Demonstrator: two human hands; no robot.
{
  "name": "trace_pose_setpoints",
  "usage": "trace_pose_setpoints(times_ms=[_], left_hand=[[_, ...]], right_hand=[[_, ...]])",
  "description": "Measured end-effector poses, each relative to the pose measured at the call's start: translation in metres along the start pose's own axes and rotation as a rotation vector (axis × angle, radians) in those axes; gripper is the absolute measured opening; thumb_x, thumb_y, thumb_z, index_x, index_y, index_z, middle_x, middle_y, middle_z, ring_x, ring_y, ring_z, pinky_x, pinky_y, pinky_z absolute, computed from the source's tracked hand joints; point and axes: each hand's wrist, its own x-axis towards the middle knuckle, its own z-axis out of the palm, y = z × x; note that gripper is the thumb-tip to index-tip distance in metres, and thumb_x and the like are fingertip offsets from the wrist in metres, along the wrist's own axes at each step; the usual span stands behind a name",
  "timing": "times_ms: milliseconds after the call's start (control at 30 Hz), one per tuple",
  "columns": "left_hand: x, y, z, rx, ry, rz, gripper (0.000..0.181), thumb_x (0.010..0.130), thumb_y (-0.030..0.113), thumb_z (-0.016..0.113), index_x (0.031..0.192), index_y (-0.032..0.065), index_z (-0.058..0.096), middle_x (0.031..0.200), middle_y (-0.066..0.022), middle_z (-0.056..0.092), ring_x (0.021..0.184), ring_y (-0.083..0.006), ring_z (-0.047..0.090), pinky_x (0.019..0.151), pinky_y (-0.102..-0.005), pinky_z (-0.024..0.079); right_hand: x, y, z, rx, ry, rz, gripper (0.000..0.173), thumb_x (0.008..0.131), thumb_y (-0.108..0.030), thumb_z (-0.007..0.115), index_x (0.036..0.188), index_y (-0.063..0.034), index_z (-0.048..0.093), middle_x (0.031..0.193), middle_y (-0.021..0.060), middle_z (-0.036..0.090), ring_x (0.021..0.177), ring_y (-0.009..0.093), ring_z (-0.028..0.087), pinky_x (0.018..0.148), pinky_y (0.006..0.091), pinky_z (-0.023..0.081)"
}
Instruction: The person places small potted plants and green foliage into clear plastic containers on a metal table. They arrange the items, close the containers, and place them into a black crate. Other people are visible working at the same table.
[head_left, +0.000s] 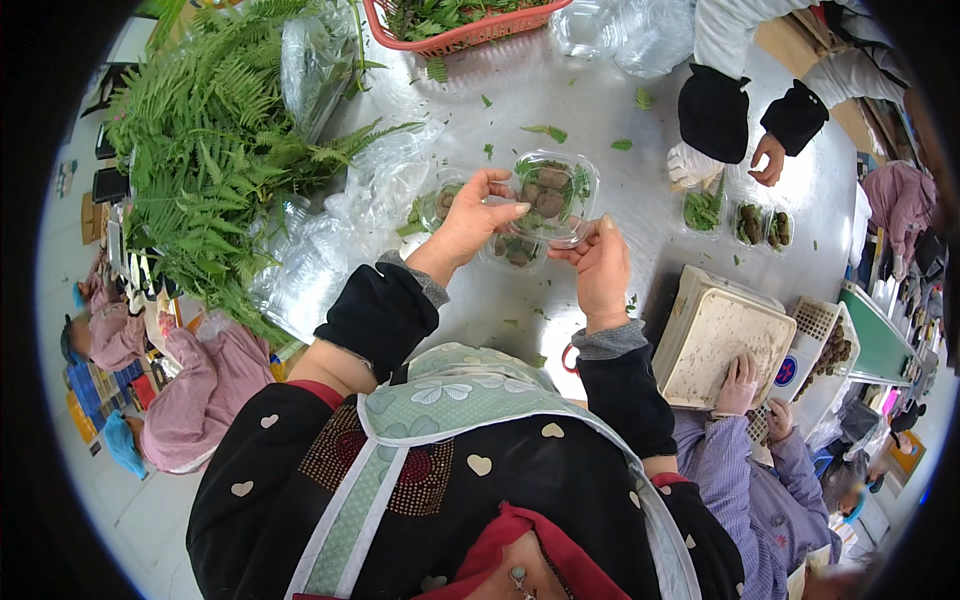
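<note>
A clear plastic container (555, 161) holding green fern leaves and several brown, truffle-like lumps (550, 202) is raised between my hands. My left hand (480, 210) grips its left side, thumb over the edge. At its lower right corner, the fingers and thumb of my right hand (596, 262) pinch the rim. Partly covered beneath it is a second container (514, 251), also with leaves and brown lumps. A third container (442, 201) stands beyond my left hand, partly hidden by it. Whether the held container touches the one below, I cannot tell.
Fern fronds (217, 165) and clear plastic packaging (330, 247) cover the metal table's (465, 97) left side. A red basket (450, 41) stands at the far edge. At right are a co-worker's gloved hand (690, 165), filled containers (748, 223) and a dirty white tub (727, 337) under another person's hand.
</note>
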Motion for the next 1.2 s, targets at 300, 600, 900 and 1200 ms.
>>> trace_pose_setpoints(times_ms=[300, 600, 900, 1200], left_hand=[[0.001, -0.002, 0.004, -0.209, -0.008, -0.074, 0.021, 0.085, 0.007, 0.067, 0.102, 0.0011, 0.057, 0.090, -0.0026, 0.058, 0.077, -0.0127, 0.058, 0.071, -0.0287, 0.053], [0.016, -0.018, 0.002, -0.131, -0.035, -0.086, 0.007, 0.089, 0.007, 0.061, 0.091, 0.0021, 0.057, 0.084, -0.0046, 0.061, 0.076, -0.0159, 0.064, 0.067, -0.0270, 0.053], [0.107, -0.023, -0.023, 0.326, 0.135, -0.019, 0.014, 0.086, 0.006, 0.064, 0.093, -0.0036, 0.057, 0.080, -0.0090, 0.062, 0.067, -0.0171, 0.063, 0.058, -0.0287, 0.052], [0.121, -0.041, -0.048, 0.493, 0.158, -0.024, 0.030, 0.082, 0.006, 0.065, 0.109, -0.0023, 0.054, 0.096, -0.0146, 0.060, 0.084, -0.0249, 0.063, 0.070, -0.0340, 0.053]], right_hand=[[0.006, 0.014, -0.012, -0.091, 0.083, -0.045, 0.016, 0.094, -0.011, 0.054, 0.082, -0.0041, 0.047, 0.096, 0.0135, 0.062, 0.076, 0.024, 0.066, 0.067, 0.0359, 0.057], [0.023, 0.018, -0.040, -0.139, 0.030, 0.059, 0.014, 0.093, -0.014, 0.056, 0.091, -0.0010, 0.050, 0.096, 0.0137, 0.061, 0.075, 0.023, 0.065, 0.066, 0.0350, 0.056], [0.095, -0.053, -0.178, -0.207, 0.894, 0.032, 0.043, 0.091, -0.022, 0.055, 0.122, 0.0036, 0.040, 0.107, 0.0205, 0.053, 0.082, 0.031, 0.061, 0.065, 0.0414, 0.053], [0.133, -0.048, -0.223, 0.073, 1.005, 0.082, 0.028, 0.092, -0.018, 0.055, 0.109, 0.0008, 0.045, 0.092, 0.0149, 0.054, 0.078, 0.029, 0.059, 0.066, 0.0432, 0.052]])
